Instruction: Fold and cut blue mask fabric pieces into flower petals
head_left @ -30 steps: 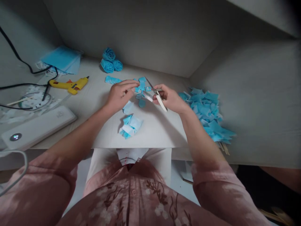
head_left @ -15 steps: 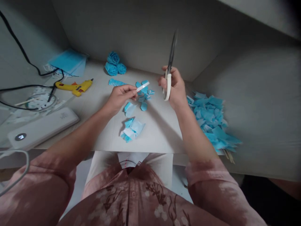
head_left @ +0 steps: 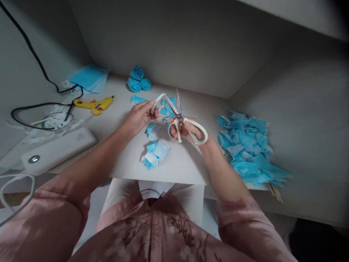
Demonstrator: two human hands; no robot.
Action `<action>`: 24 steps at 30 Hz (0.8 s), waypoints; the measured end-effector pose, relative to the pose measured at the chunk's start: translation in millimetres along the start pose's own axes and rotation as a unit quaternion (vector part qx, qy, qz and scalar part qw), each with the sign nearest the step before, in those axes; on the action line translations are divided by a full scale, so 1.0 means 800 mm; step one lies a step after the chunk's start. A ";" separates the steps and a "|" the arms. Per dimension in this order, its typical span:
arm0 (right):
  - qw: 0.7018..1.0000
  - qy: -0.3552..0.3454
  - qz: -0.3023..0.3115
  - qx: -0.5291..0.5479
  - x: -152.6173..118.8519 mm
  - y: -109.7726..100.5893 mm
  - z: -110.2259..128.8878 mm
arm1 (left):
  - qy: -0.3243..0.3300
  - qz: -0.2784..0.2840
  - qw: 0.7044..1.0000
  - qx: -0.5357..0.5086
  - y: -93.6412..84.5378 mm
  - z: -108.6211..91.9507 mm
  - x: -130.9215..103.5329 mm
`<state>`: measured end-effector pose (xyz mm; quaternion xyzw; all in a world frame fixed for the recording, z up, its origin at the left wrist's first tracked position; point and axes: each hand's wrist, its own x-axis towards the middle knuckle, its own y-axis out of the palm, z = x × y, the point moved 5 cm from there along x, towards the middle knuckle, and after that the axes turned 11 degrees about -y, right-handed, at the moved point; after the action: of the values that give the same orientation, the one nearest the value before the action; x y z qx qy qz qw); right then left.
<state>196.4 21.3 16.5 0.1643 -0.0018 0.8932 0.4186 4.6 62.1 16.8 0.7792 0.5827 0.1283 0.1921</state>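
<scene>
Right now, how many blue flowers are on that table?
3: the rear flower, the front-left flower and the front-right flower, bunched together toward the back of the table. Another could be hidden behind them.

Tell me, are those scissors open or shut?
The scissors are open: their white handles spread wide apart in the right hand.

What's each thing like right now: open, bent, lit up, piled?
White-handled metal scissors: open, held in the right hand
Thin white strip: bent, pinched by the left hand
Yellow plastic glue gun: lying on its side; can't tell if hot
White rectangular power bank: display lit
Three round blue roses: bunched together
Flat blue face masks: stacked
Blue-and-white cut pieces: heaped loosely
</scene>
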 end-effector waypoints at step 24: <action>0.997 0.075 0.028 0.009 -0.002 0.013 -0.018 | -0.010 0.070 0.997 0.023 0.013 0.019 -0.006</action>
<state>185.5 15.2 4.0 0.1002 0.0328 0.9145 0.3907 18.7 52.4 7.9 0.8235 0.5274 0.1207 0.1705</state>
